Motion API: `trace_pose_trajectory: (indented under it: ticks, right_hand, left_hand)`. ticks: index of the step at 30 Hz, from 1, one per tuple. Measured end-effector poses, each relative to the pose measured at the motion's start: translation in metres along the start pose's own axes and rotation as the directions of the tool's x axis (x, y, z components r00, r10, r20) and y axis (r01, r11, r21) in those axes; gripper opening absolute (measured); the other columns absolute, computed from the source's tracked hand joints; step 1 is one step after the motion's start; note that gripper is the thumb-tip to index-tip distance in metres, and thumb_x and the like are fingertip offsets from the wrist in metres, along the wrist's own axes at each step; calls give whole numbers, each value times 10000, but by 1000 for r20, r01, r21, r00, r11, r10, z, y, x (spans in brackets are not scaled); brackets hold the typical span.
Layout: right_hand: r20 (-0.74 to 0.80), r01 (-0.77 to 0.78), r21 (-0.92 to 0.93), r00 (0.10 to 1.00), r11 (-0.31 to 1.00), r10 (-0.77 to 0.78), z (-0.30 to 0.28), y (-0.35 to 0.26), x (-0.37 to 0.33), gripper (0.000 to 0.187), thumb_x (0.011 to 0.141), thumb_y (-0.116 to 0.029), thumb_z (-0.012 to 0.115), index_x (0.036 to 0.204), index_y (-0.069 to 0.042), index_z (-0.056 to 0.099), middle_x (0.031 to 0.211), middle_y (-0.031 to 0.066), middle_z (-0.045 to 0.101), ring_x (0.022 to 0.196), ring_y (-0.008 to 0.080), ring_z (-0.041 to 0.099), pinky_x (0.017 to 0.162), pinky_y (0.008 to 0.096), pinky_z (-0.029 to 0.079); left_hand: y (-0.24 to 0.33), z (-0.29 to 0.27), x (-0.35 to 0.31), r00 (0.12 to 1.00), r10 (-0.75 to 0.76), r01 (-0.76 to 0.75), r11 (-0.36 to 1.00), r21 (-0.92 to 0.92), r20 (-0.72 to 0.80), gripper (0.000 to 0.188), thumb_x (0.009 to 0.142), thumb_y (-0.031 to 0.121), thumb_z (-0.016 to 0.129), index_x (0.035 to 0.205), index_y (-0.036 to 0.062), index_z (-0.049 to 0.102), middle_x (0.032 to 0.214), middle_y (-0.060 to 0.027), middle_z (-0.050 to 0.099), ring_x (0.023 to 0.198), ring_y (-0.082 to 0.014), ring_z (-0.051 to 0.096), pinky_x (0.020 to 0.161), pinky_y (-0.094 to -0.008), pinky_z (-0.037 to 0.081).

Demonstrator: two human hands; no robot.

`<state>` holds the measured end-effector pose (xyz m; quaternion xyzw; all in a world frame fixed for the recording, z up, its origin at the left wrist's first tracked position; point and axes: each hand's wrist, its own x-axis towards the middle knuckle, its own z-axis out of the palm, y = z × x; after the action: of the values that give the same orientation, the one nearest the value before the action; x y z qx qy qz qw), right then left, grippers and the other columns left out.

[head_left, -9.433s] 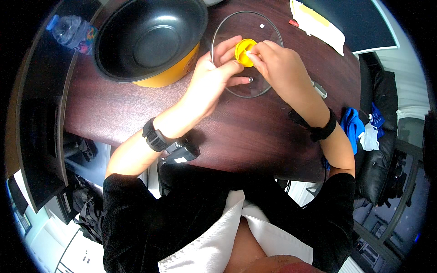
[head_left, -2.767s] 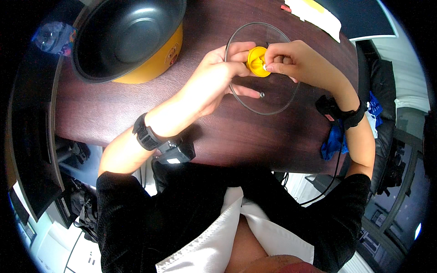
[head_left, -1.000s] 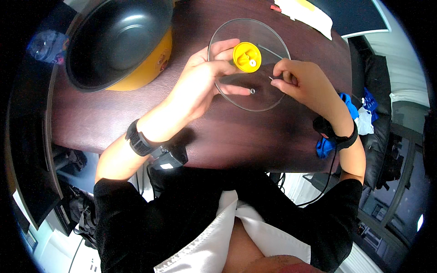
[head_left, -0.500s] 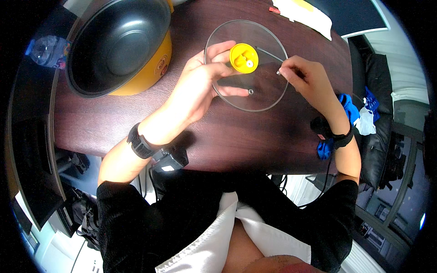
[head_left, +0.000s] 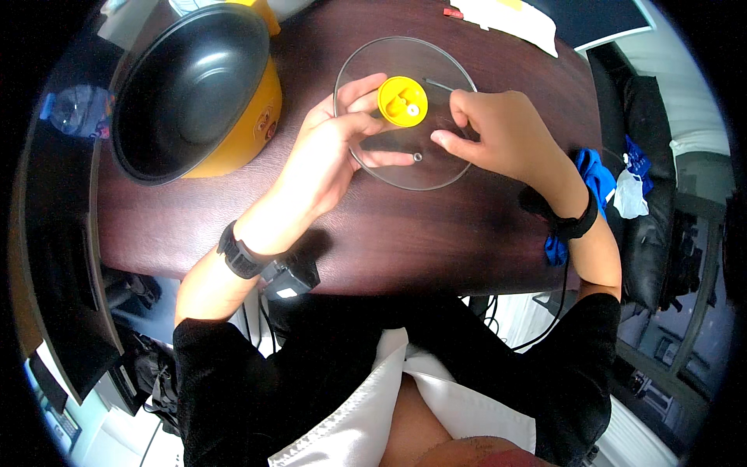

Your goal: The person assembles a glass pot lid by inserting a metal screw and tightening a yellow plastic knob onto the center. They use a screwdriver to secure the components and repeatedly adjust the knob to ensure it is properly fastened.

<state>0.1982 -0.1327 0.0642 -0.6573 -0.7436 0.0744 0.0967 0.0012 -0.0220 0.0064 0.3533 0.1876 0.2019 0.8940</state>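
Observation:
My left hand (head_left: 323,152) grips a round clear glass lid (head_left: 455,167) with a thin rim above the table, its fingers spread behind and around the left edge. Those fingers also support a hollow yellow knob (head_left: 395,113) near the lid's middle, with a small white spot inside. A small metal ring (head_left: 418,157) shows in the glass by a lower fingertip. Over the lid's right side hovers my right hand (head_left: 510,136), fingers curled and thumb pointing toward the knob. Whatever it may hold is hidden. A thin grey rod (head_left: 440,85) shows through the glass beside its fingers.
A deep yellow pot (head_left: 261,117) with a black inside stands on the dark brown table (head_left: 436,241) at the left. Beyond it lies a plastic bottle (head_left: 78,109). White sheet-like material (head_left: 517,23) rests at the far right, and blue cloth (head_left: 595,179) is past the right edge.
My right hand has moved left over the lid, and the small shiny piece at its fingertips no longer shows. Pot, lid and table have shifted slightly within the picture.

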Motion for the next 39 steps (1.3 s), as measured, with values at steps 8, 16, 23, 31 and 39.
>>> trace_pose_trajectory:
  ticks: [8,16,23,31,39]
  right_hand:
    - [68,190,-93,981,977,-184,21,1,3,235,830,-264,612,721,-65,551,643,119,584,597,320,606,523,409,456]
    - [-329,-116,411,906,904,266,13,18,-1,213,843,-156,585,704,5,585,621,56,566,567,157,573,521,304,414]
    - [-379,111,867,780,485,498,39,13,-5,271,932,-139,494,712,1,569,794,33,567,695,89,504,662,244,381]
    - [-648,333,662,704,672,289,42,7,9,238,945,-135,491,747,-12,533,807,28,535,721,85,452,636,236,362]
    - [-650,327,647,708,689,275,38,3,14,208,948,-113,491,767,-20,530,792,25,519,714,89,459,636,232,366]
  left_hand:
    - [-3,-2,2,1000,-9,8,1000,15,20,562,815,-69,432,1367,-41,329,1343,-225,425,1188,-337,508,807,-448,600]
    - [4,-2,-1,998,45,-44,999,-29,35,556,824,-56,429,1371,-40,328,1357,-209,427,1187,-335,511,810,-476,593]
    - [3,2,0,994,105,-105,994,9,12,577,838,17,449,1403,7,333,1396,-177,431,1219,-359,487,878,-534,533]
    - [5,9,-4,988,119,-116,993,-37,97,595,849,54,457,1424,15,306,1406,-164,427,1232,-328,474,911,-520,507]
    - [8,13,-6,989,103,-101,995,-25,102,578,876,28,470,1425,1,288,1397,-170,439,1233,-297,484,908,-494,516]
